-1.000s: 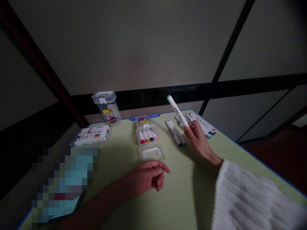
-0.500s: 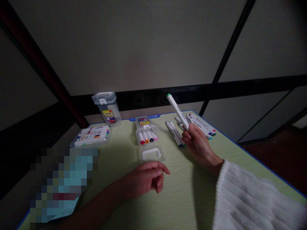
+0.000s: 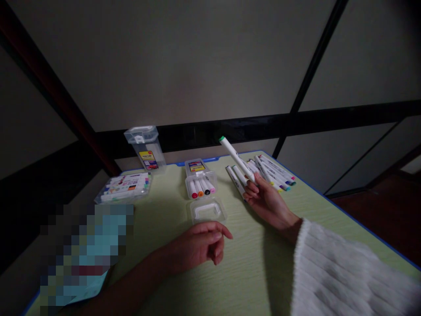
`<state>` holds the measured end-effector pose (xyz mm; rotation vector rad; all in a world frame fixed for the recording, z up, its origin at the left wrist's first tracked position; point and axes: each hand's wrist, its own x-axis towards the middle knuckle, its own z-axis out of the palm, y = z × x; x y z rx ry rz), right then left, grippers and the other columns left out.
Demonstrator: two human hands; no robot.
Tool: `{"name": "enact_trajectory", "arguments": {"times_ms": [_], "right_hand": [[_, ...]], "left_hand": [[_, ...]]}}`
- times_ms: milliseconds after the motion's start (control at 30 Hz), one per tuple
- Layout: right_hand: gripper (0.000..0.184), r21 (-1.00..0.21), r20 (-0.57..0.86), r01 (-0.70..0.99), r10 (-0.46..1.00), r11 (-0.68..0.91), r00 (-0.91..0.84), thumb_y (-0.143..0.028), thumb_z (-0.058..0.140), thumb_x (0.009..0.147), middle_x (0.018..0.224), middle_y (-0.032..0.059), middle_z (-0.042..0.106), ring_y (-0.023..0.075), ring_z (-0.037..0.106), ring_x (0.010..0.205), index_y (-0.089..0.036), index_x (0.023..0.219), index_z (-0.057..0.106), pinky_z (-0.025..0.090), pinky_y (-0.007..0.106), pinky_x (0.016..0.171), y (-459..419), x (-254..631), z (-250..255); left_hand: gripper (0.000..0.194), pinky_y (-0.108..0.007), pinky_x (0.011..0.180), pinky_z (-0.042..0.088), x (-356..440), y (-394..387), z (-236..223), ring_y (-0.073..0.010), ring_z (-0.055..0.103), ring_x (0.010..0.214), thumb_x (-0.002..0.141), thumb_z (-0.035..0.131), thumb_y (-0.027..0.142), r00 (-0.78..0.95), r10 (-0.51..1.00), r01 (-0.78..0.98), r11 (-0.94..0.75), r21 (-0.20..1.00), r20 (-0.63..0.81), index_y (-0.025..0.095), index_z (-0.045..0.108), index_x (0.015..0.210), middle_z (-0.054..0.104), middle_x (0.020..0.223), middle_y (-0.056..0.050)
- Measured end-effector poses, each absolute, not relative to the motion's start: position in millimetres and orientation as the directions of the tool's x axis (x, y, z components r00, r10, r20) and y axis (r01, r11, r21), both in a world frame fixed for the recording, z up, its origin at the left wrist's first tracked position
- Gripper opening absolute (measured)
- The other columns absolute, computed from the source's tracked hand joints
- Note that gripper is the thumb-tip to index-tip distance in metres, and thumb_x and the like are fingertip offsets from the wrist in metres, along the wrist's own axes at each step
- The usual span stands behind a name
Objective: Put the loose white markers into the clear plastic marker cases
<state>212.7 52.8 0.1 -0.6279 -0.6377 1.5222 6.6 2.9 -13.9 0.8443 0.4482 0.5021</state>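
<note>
My right hand grips a white marker with a green end, tilted up and to the left above the table. Behind that hand lie loose white markers with coloured ends, and a pair of them lies just to its left, partly covered by the fingers. My left hand rests over the table with nothing in it, index finger out and the others loosely curled. Beyond it is an open clear case with several markers inside, red, orange, black and pink ends facing me. Its clear lid lies flat between case and hand.
At the back left stands a tall clear marker box. In front of it lies a flat clear pack of markers. A blurred-out turquoise object is at the left. The pale green table has a blue edge, with a wall behind.
My right hand has shifted slightly left with the green-ended marker, whose tip is lower and further left. More of the loose markers behind shows. My left hand has stayed in place.
</note>
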Motion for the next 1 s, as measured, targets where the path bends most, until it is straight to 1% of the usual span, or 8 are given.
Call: {"name": "enact_trajectory", "arguments": {"times_ms": [133,267,367,500,633,833,1000], "right_hand": [[0.029,-0.685,-0.056,-0.724,0.997,-0.08,-0.057,-0.027,0.062,0.076,0.05,-0.0089,0.03,0.0054,0.024,0.041,-0.02,0.063,0.038,0.03,0.016,0.041,51.2,212.1,1.6],[0.026,-0.658,-0.071,-0.746,0.994,-0.105,-0.077,-0.024,0.061,0.075,0.052,-0.0083,0.03,0.0057,0.023,0.042,-0.02,0.063,0.038,0.031,0.017,0.042,49.9,212.7,2.6],[0.026,-0.682,-0.049,-0.725,0.995,-0.095,-0.084,-0.024,0.06,0.075,0.053,-0.0078,0.028,0.0067,0.022,0.042,-0.02,0.062,0.038,0.032,0.018,0.042,49.5,212.8,3.0],[0.019,-0.755,0.017,-0.655,0.997,-0.038,-0.077,-0.027,0.055,0.078,0.053,-0.0077,0.022,0.0083,0.019,0.042,-0.021,0.064,0.044,0.032,0.019,0.042,49.7,212.5,2.3],[0.02,-0.803,0.063,-0.595,0.995,0.006,-0.074,-0.029,0.054,0.08,0.053,-0.0083,0.017,0.0082,0.015,0.042,-0.02,0.064,0.045,0.031,0.018,0.04,49.9,212.4,1.0],[0.018,-0.74,0.002,-0.668,0.993,-0.077,-0.117,-0.027,0.052,0.08,0.052,-0.0079,0.017,0.0086,0.015,0.044,-0.019,0.064,0.049,0.029,0.016,0.04,48.9,210.7,1.6],[0.021,-0.725,-0.015,-0.68,0.989,-0.113,-0.148,-0.026,0.051,0.08,0.052,-0.0075,0.017,0.0091,0.015,0.044,-0.018,0.061,0.049,0.031,0.016,0.042,48.4,210.1,0.3]], "left_hand": [[0.022,-0.025,0.053,0.028,6.8,2.9,-13.9,-0.0082,0.049,0.05,0.076,0.062,0.027,0.794,0.582,-0.238,0.566,0.789,-0.178,0.009,0.059,0.088,0.051,0.056,0.001],[0.021,-0.025,0.053,0.028,7.2,2.6,-14.2,-0.0083,0.049,0.049,0.077,0.061,0.027,0.795,0.581,-0.24,0.564,0.79,-0.173,0.009,0.059,0.088,0.051,0.056,0.001],[0.02,-0.025,0.053,0.028,7.3,2.3,-13.4,-0.0083,0.048,0.05,0.077,0.06,0.026,0.794,0.582,-0.237,0.56,0.794,-0.174,0.009,0.059,0.088,0.051,0.056,0.001],[0.021,-0.025,0.053,0.028,7.0,2.1,-12.1,-0.0081,0.048,0.05,0.076,0.062,0.027,0.789,0.587,-0.232,0.56,0.795,-0.184,0.009,0.059,0.087,0.051,0.056,0.001],[0.022,-0.025,0.053,0.027,7.3,2.1,-13.6,-0.0085,0.048,0.049,0.076,0.062,0.028,0.791,0.584,-0.233,0.562,0.794,-0.181,0.01,0.059,0.088,0.051,0.056,0.002],[0.024,-0.026,0.054,0.029,7.7,1.8,-15.4,-0.0087,0.048,0.05,0.075,0.062,0.029,0.78,0.597,-0.232,0.555,0.799,-0.188,0.011,0.058,0.089,0.051,0.056,0.002],[0.028,-0.025,0.053,0.029,6.7,2.4,-14.9,-0.0077,0.048,0.049,0.072,0.066,0.031,0.782,0.597,-0.223,0.537,0.814,-0.179,0.011,0.057,0.089,0.051,0.055,0.003]]}}
